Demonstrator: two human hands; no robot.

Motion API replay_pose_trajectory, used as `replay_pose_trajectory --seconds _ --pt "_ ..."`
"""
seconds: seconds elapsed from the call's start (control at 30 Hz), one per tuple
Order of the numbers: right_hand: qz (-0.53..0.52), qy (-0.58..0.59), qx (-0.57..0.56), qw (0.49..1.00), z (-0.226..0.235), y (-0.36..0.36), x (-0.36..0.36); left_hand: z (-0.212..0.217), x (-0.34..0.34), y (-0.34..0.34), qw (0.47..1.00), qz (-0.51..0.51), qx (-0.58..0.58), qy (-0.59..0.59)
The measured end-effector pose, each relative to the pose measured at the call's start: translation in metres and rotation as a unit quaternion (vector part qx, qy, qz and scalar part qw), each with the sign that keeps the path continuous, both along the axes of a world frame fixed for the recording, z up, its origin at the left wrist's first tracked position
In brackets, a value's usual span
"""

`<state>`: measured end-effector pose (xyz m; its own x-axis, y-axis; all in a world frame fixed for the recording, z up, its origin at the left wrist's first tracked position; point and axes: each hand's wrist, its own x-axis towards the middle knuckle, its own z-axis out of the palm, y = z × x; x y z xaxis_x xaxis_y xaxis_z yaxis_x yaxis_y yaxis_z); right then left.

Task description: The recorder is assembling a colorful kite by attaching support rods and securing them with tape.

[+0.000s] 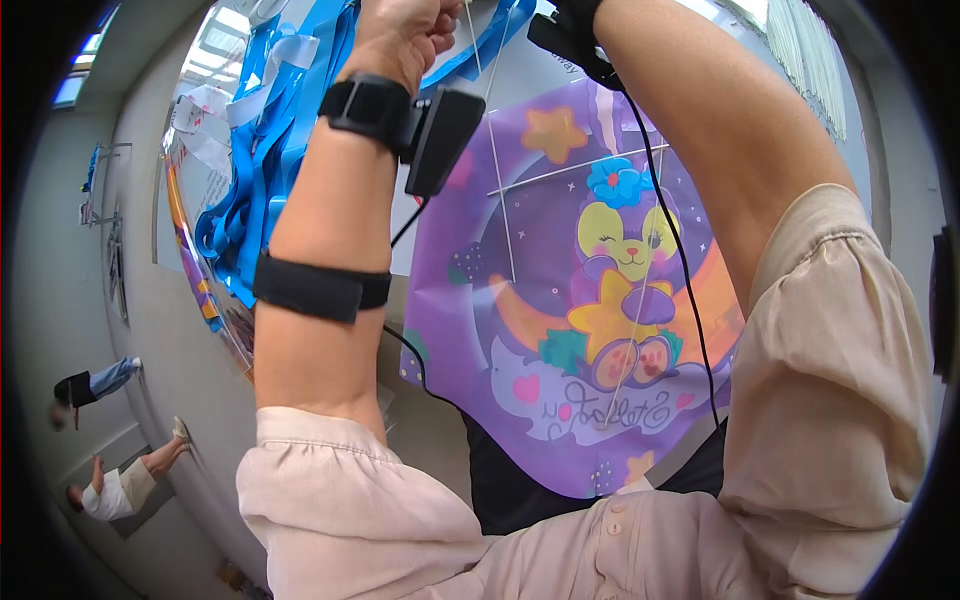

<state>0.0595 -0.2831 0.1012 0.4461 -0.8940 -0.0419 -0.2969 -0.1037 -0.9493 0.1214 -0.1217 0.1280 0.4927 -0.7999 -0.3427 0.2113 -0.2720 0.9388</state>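
Note:
My left hand (410, 30) is at the top edge, its fingers curled in. What they close on, if anything, is hidden. Close beside it, a thin white cord (508, 240) runs down over a purple printed sheet (450, 230) that shows a cartoon bear on a moon. The sheet hangs down over my lap, and more thin white lines cross it. Bright blue ribbons (265, 190) lie bunched left of my left wrist. My right forearm reaches up past the top edge; that hand is outside the picture.
Black straps and a device (445, 140) sit on my left arm, with a black cable (690, 290) hanging in front of the sheet. White strands (810, 60) lie at the upper right. Two people (125, 490) are on the floor at the far left.

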Motion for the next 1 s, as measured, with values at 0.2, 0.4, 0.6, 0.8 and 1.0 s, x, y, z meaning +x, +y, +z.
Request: replay_pose_trajectory --seconds 0.2,0.4,0.6,0.8,1.0 --pt "0.052 -0.032 -0.061 0.996 0.004 0.007 -0.006 -0.007 -0.067 0.117 0.997 0.023 -0.063 -0.027" --pt "0.038 0.05 -0.164 0.984 0.0 0.001 -0.003 -0.004 -0.128 0.189 0.997 0.066 0.001 -0.044" --pt "0.029 0.162 -0.225 0.96 -0.002 -0.005 0.002 -0.013 -0.15 0.212 0.997 0.055 0.034 -0.035" --pt "0.023 0.029 -0.077 0.996 -0.019 -0.015 0.006 -0.027 -0.155 0.227 0.994 0.076 0.052 -0.052" --pt "-0.033 0.074 0.003 0.997 0.008 0.018 -0.017 -0.029 -0.159 0.224 0.994 0.083 0.067 0.023"
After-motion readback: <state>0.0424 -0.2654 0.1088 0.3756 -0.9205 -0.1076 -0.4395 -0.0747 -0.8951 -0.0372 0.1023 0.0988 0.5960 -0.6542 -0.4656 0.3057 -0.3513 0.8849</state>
